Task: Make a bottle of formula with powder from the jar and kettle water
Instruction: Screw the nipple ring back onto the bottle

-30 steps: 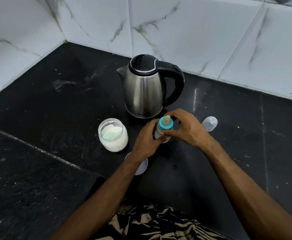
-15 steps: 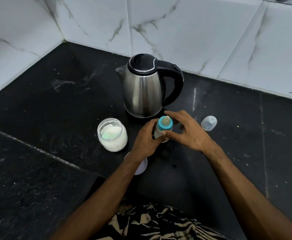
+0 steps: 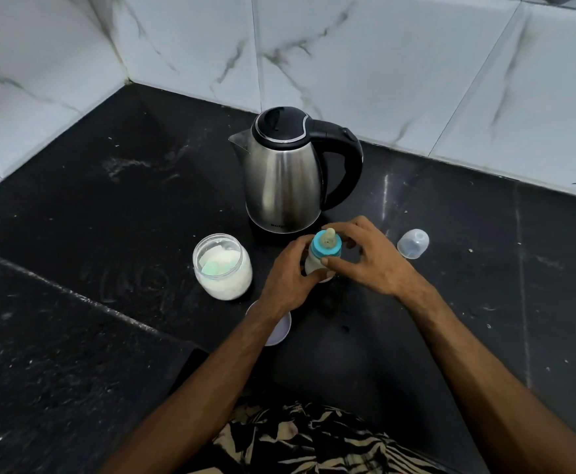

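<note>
- The bottle [image 3: 317,265] stands upright on the black counter [image 3: 108,206], just near of the kettle [image 3: 281,179], with the open jar [image 3: 222,266] of powder to its left.
- The left hand [image 3: 288,275] is wrapped around the bottle's body from the left.
- The right hand [image 3: 365,260] comes from the right; its thumb and fingers pinch the blue ring [image 3: 326,249] under the teat.
- The long axis of the bottle points straight up, so a turn of the ring would probably go around this axis, and the right hand is the nearer one to it.
- The clear cap [image 3: 413,243] lies to the right, well apart from the bottle.

left wrist [image 3: 262,314] covers part of the white lid [image 3: 281,331].
</note>
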`<control>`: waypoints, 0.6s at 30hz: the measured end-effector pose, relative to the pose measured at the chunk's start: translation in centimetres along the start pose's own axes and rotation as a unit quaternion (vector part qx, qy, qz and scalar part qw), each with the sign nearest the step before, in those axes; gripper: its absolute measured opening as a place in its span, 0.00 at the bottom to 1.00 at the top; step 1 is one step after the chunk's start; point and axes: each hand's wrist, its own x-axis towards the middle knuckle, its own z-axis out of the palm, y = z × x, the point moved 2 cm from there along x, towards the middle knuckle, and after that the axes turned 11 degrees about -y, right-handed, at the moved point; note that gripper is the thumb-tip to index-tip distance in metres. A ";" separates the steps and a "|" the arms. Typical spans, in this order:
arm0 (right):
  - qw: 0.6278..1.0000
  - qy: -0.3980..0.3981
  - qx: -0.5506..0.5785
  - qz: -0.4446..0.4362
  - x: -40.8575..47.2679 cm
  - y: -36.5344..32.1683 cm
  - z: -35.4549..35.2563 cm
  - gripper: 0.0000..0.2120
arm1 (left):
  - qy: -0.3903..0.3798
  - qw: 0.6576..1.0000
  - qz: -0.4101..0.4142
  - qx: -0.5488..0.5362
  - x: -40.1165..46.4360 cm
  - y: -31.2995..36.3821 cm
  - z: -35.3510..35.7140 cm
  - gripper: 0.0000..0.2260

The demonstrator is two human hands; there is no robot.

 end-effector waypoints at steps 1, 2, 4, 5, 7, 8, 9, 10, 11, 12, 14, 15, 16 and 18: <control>1.000 0.015 -0.005 0.006 0.1 0.0 0.1 0.23 | 0.000 1.000 0.000 0.002 0.0 0.0 0.0 0.27; 0.999 0.031 -0.011 0.018 0.2 -0.1 0.3 0.22 | 0.000 1.000 0.000 0.003 0.0 0.0 0.0 0.27; 0.997 0.051 -0.021 0.047 0.5 -0.2 0.5 0.25 | -0.001 1.000 0.001 0.000 0.0 0.1 -0.1 0.27; 0.997 0.053 -0.021 0.053 0.5 -0.2 0.6 0.28 | -0.001 1.000 0.003 -0.004 0.0 0.2 -0.1 0.26; 0.998 0.039 -0.010 0.039 0.4 -0.2 0.3 0.36 | 0.000 1.000 0.006 -0.008 -0.1 0.2 -0.1 0.26; 0.999 0.025 -0.005 0.024 0.3 -0.2 0.1 0.37 | 0.001 1.000 0.005 -0.005 -0.1 0.3 -0.1 0.26; 1.000 0.010 -0.003 0.011 0.3 -0.1 -0.1 0.36 | 0.002 1.000 0.006 0.000 -0.1 0.2 -0.1 0.26; 1.000 -0.001 -0.002 -0.001 0.2 -0.1 -0.3 0.33 | 0.003 1.000 0.007 0.003 0.0 0.2 -0.1 0.26; 1.000 -0.001 0.000 -0.008 0.2 -0.1 -0.2 0.29 | 0.003 1.000 0.008 0.003 0.0 0.2 0.0 0.27; 1.000 0.009 0.000 -0.009 0.2 -0.2 -0.1 0.25 | 0.002 1.000 0.009 0.001 0.0 0.2 0.0 0.27; 0.999 0.044 -0.004 0.012 0.4 -0.4 0.1 0.20 | -0.001 1.000 0.009 -0.002 0.0 0.2 -0.1 0.27; 0.998 0.058 -0.009 0.027 0.5 -0.5 0.2 0.21 | -0.003 1.000 0.009 -0.001 0.0 0.2 -0.1 0.27; 0.997 0.064 -0.012 0.036 0.5 -0.6 0.3 0.23 | -0.004 1.000 0.007 0.000 0.0 0.2 -0.1 0.27; 0.998 0.049 -0.009 0.029 0.4 -0.7 0.2 0.30 | -0.005 1.000 0.007 0.000 -0.1 0.3 -0.1 0.26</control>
